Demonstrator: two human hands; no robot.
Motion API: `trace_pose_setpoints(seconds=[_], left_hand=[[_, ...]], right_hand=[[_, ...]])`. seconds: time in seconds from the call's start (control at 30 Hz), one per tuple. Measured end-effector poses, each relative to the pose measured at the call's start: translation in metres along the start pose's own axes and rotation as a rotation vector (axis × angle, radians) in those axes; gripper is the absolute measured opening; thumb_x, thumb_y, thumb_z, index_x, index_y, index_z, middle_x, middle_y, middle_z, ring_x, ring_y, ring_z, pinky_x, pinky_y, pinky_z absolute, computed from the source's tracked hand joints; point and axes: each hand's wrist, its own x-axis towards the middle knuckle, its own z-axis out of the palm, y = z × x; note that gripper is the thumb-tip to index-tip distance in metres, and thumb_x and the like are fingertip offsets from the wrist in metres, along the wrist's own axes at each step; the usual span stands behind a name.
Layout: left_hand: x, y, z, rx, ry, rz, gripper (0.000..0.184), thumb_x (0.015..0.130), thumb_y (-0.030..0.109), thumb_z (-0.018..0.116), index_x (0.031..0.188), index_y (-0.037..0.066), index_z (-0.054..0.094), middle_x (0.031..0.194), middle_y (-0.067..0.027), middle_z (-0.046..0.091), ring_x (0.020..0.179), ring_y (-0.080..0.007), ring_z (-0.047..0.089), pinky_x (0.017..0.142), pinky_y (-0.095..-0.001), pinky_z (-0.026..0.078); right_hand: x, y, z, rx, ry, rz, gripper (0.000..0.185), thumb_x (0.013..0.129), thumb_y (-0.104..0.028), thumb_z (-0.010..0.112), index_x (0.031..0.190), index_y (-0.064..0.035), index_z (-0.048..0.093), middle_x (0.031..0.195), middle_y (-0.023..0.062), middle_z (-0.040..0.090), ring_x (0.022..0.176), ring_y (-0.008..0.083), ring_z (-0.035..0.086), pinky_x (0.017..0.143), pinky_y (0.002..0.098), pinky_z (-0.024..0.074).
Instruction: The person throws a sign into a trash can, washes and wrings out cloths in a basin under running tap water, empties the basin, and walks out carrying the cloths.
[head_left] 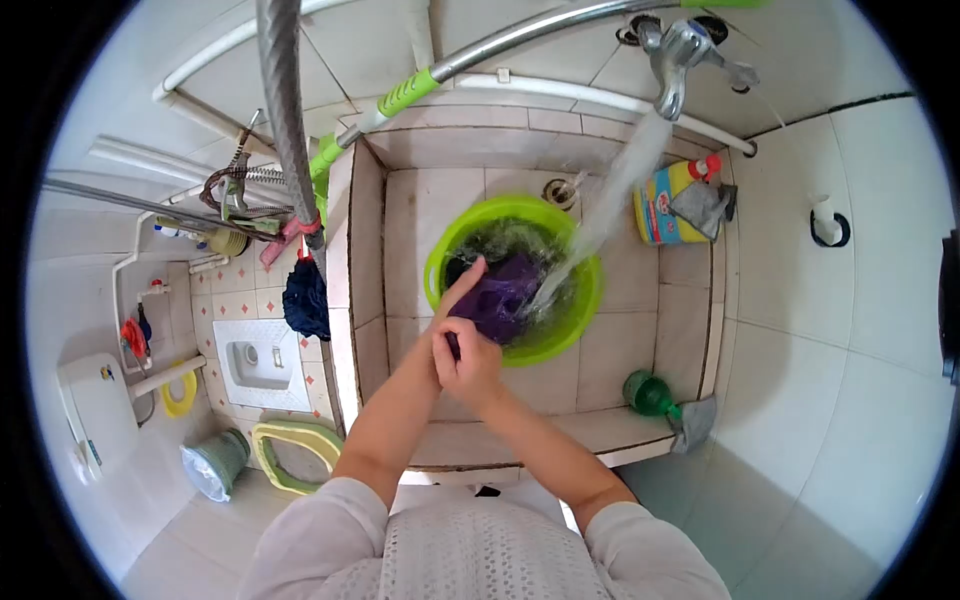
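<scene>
A wet purple cloth (505,300) lies bunched in a bright green basin (590,290) with water and darker fabric. My left hand (462,290) is at the cloth's left edge, thumb showing along it and the other fingers hidden by the fabric. Close to my left wrist, my right hand (470,360) is closed in a fist, with a bit of dark purple fabric showing in its grip. From the tap (675,65) a strong stream of water runs down into the basin's right side.
The basin stands in a tiled trough (620,360) with a drain (560,193) behind it. A yellow detergent bottle (665,205) is at the back right, a green bottle (650,393) at the front right. A green-and-silver pole (480,50) crosses above; a squat toilet (262,365) is left.
</scene>
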Motion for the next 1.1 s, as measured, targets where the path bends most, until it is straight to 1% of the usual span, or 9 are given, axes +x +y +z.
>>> trace_pose_setpoints(seconds=[0.2, 0.37, 0.47, 0.63, 0.77, 0.83, 0.9, 1.0, 1.1], left_hand=[[0.042, -0.067, -0.022, 0.06, 0.26, 0.348, 0.031, 0.085, 0.032, 0.052, 0.104, 0.007, 0.056, 0.092, -0.0078, 0.062, 0.081, -0.022, 0.059, 0.076, -0.0361, 0.048], [0.039, -0.035, -0.018, -0.258, -0.04, 0.187, 0.034, 0.084, 0.036, 0.053, 0.097, 0.004, 0.055, 0.088, -0.0084, 0.06, 0.078, -0.0216, 0.057, 0.077, -0.0341, 0.046], [0.016, -0.047, -0.013, -0.015, -0.004, 0.226, 0.035, 0.085, 0.03, 0.053, 0.108, 0.004, 0.054, 0.103, -0.0086, 0.059, 0.094, -0.0215, 0.057, 0.087, -0.0333, 0.043], [0.007, -0.022, -0.021, 0.616, 0.163, 0.73, 0.014, 0.083, 0.015, 0.058, 0.086, 0.002, 0.062, 0.095, -0.0057, 0.056, 0.09, -0.0153, 0.053, 0.081, -0.0285, 0.041], [0.048, -0.031, -0.022, 1.38, 0.374, 1.169, 0.037, 0.071, 0.011, 0.064, 0.103, -0.002, 0.05, 0.105, -0.0192, 0.046, 0.101, -0.033, 0.046, 0.086, -0.0392, 0.037], [0.068, -0.052, -0.028, 1.811, 0.492, 0.899, 0.047, 0.07, 0.012, 0.061, 0.112, 0.001, 0.043, 0.121, -0.0257, 0.035, 0.116, -0.0419, 0.031, 0.097, -0.0469, 0.026], [0.087, -0.062, -0.041, 1.791, 0.524, 1.067, 0.042, 0.072, 0.019, 0.059, 0.107, 0.001, 0.047, 0.117, -0.0248, 0.039, 0.114, -0.0459, 0.031, 0.096, -0.0541, 0.023], [0.092, -0.053, -0.041, 2.015, 0.451, 0.441, 0.047, 0.075, 0.023, 0.052, 0.115, 0.0, 0.045, 0.128, -0.0235, 0.031, 0.121, -0.0421, 0.026, 0.101, -0.0498, 0.021], [0.107, -0.074, -0.074, 2.137, 0.487, 0.836, 0.039, 0.075, 0.024, 0.053, 0.105, 0.0, 0.052, 0.118, -0.0242, 0.043, 0.114, -0.0415, 0.036, 0.098, -0.0552, 0.02]], right_hand=[[0.055, 0.111, -0.035, -0.094, 0.104, 0.622, 0.018, 0.084, -0.019, 0.046, 0.095, -0.0099, 0.057, 0.082, 0.0148, 0.061, 0.074, 0.029, 0.059, 0.07, 0.0428, 0.0442], [-0.004, 0.028, -0.021, -0.101, -0.085, 0.212, 0.014, 0.079, -0.011, 0.049, 0.09, -0.0144, 0.056, 0.078, 0.0131, 0.059, 0.072, 0.0344, 0.059, 0.064, 0.0414, 0.0452], [0.04, 0.119, -0.032, -0.187, 0.147, 0.316, 0.017, 0.082, -0.014, 0.045, 0.091, -0.0083, 0.058, 0.083, 0.0149, 0.061, 0.074, 0.0361, 0.058, 0.065, 0.0424, 0.0442], [0.073, 0.158, -0.102, -0.575, -0.356, 0.491, 0.025, 0.079, -0.02, 0.052, 0.099, -0.0071, 0.059, 0.089, 0.0172, 0.062, 0.084, 0.0316, 0.059, 0.068, 0.0393, 0.0455], [0.078, 0.141, -0.095, -0.564, -0.373, 0.561, 0.047, 0.08, -0.028, 0.052, 0.119, -0.003, 0.045, 0.112, 0.0207, 0.051, 0.103, 0.0346, 0.049, 0.084, 0.0411, 0.0396], [0.059, 0.182, -0.047, -0.525, -0.01, 0.253, 0.059, 0.081, -0.031, 0.051, 0.128, -0.0003, 0.034, 0.126, 0.022, 0.04, 0.115, 0.0364, 0.039, 0.095, 0.0415, 0.0324], [0.054, 0.175, -0.034, -0.672, -0.241, 0.342, 0.064, 0.082, -0.033, 0.049, 0.131, 0.0018, 0.026, 0.133, 0.0218, 0.029, 0.121, 0.0377, 0.029, 0.1, 0.0418, 0.0236], [0.034, 0.259, -0.01, -0.797, -0.29, 0.462, 0.062, 0.078, -0.031, 0.056, 0.127, 0.0006, 0.035, 0.126, 0.0244, 0.037, 0.118, 0.0361, 0.034, 0.101, 0.0408, 0.0229], [0.023, 0.281, -0.003, -0.657, -0.339, 0.631, 0.057, 0.074, -0.027, 0.059, 0.122, 0.0, 0.043, 0.112, 0.0247, 0.048, 0.108, 0.035, 0.045, 0.096, 0.042, 0.0295]])
